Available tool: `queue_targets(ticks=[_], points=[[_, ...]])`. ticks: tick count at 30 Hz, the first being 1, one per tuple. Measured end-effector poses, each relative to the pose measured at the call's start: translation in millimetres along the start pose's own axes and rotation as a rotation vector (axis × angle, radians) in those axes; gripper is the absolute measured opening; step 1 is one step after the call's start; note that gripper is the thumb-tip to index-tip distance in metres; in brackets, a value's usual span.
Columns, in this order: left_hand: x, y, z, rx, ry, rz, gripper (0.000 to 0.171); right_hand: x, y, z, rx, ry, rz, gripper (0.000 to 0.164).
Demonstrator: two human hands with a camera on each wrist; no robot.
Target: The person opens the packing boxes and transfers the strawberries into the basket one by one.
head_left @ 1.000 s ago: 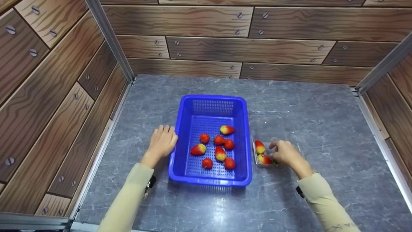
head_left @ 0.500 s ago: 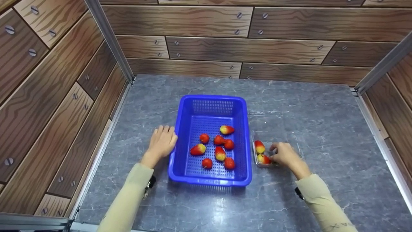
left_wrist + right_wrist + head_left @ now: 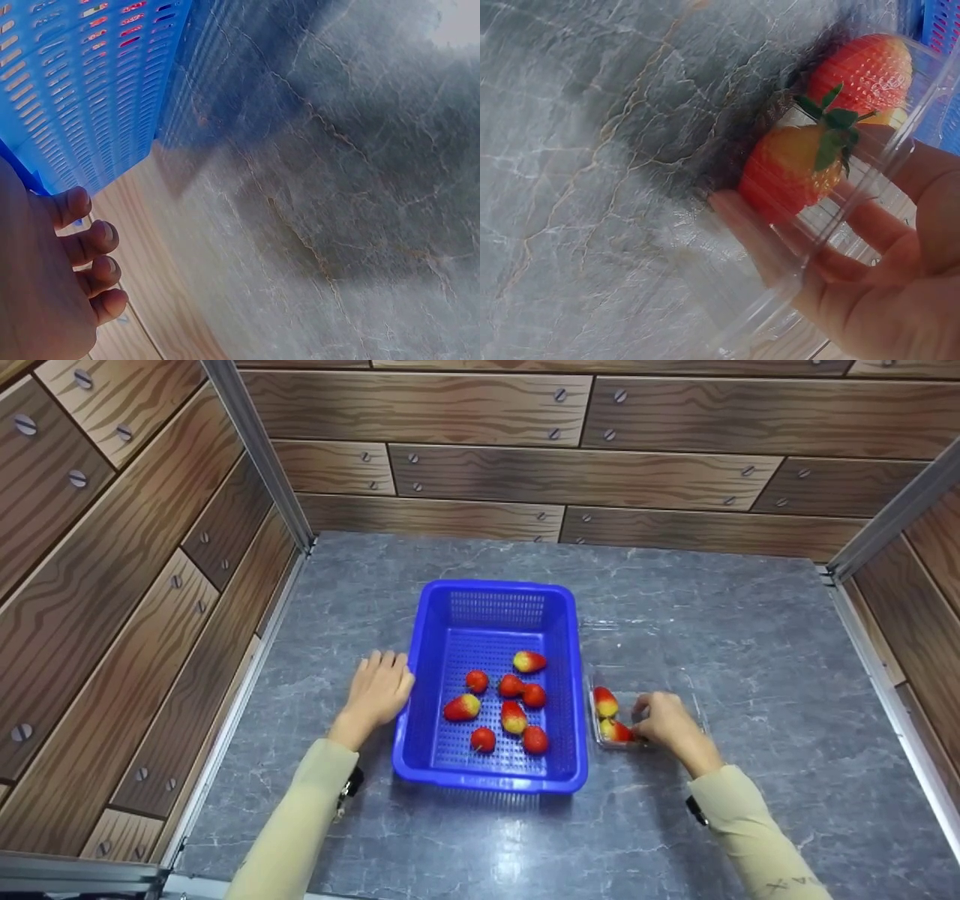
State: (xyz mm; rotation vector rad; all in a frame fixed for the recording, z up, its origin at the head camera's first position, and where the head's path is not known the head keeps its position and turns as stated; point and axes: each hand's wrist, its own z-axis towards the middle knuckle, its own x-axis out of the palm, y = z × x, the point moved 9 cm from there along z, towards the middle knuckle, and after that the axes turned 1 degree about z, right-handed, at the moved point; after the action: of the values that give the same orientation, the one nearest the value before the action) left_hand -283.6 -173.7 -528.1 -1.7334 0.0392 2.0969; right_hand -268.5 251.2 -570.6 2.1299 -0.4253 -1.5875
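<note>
My left hand (image 3: 377, 688) grips the left rim of a blue plastic basket (image 3: 491, 784), thumb at the edge, fingers loosely curled below it in the left wrist view. Several red and red-yellow strawberries, such as one by its left side (image 3: 461, 708), lie inside. To the basket's right is a clear plastic box (image 3: 611, 745). My right hand (image 3: 666, 724) reaches down into it. There, in the right wrist view, its fingers curl round a leafy red-yellow strawberry (image 3: 791, 172); the head view mostly hides this one. Two more strawberries, one at the back (image 3: 605, 703), sit at the box's left end.
The box's clear lid (image 3: 630, 624) appears folded back behind it. Grey marbled tabletop (image 3: 780, 675) surrounds basket and box. Wood-patterned walls (image 3: 480, 472) with metal corner posts (image 3: 255, 442) close off the back and sides.
The right hand has lowered slightly in the box and its fingers have drawn closer together round a strawberry. The left hand and basket have stayed in place.
</note>
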Motion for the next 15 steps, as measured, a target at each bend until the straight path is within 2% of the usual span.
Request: queue_targets(ticks=[7,15], points=[[-1.6,-1.2,1.1,0.01,-0.017,0.004,0.028,-5.5,-4.1,-2.5,0.005,-0.064,-0.013,0.017],[-0.3,0.1,0.6,0.006,-0.009,0.008,0.029,-9.5,-9.6,-3.5,0.011,-0.081,-0.031,0.015]])
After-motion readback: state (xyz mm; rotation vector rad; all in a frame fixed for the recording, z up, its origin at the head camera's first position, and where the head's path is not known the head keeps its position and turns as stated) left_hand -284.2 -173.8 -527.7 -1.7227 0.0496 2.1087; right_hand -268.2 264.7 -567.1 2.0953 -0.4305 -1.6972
